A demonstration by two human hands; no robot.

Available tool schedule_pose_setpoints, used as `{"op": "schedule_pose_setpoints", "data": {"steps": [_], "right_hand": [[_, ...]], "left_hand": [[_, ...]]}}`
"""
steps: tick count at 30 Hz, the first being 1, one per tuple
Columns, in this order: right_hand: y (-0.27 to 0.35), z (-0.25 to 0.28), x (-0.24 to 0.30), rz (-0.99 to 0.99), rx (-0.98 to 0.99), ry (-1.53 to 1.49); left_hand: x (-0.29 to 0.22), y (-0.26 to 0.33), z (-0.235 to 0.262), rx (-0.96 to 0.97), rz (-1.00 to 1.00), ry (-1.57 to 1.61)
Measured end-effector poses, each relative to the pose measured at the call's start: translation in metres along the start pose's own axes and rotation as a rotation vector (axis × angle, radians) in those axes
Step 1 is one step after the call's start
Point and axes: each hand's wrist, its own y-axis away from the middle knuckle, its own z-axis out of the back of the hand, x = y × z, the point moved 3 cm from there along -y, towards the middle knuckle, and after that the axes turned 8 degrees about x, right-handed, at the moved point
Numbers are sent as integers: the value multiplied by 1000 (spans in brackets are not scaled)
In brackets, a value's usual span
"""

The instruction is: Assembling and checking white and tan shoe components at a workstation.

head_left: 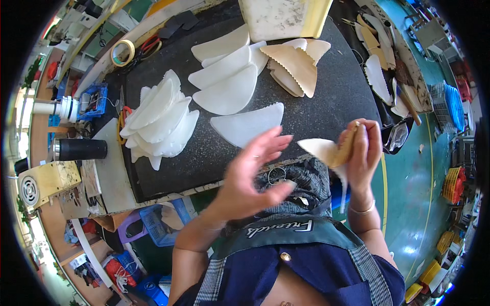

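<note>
My right hand [363, 153] pinches a half-moon piece [317, 148], cream on one face and tan where it folds up at the fingers. To its left my left hand [252, 168] hovers with fingers spread and nothing in it, slightly blurred. Just beyond that hand, a single white half-moon piece [250, 124] lies on the black work surface [204, 171]. Several more white half-moon pieces [227, 92] overlap behind it. A heaped stack of white pieces [161, 120] sits at the left. Tan pieces with zigzag edges [296, 64] lie at the back right.
A whitish bin [286, 18] stands at the table's back. Scissors with red handles [151, 45] and a tape roll [122, 53] lie back left. Further left are a black tumbler [80, 149] and a blue basket [94, 100]. Another blue basket [158, 224] sits below the table edge.
</note>
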Motion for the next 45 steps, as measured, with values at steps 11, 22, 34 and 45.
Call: {"op": "schedule_pose_setpoints", "data": {"steps": [11,22,34,45], "right_hand": [[0,-53,14,-57,299,-257],[-8,49,13,-208,1175,306],[-5,-28,1,-304,646,17],[-32,-90,-12,-131,478,-164]], "left_hand": [[7,-12,-28,-79,56,62],[-9,4,42,-276,-352,-596],[3,-2,33,-20,-255,-1027],[8,17,62,-486,45,286]]}}
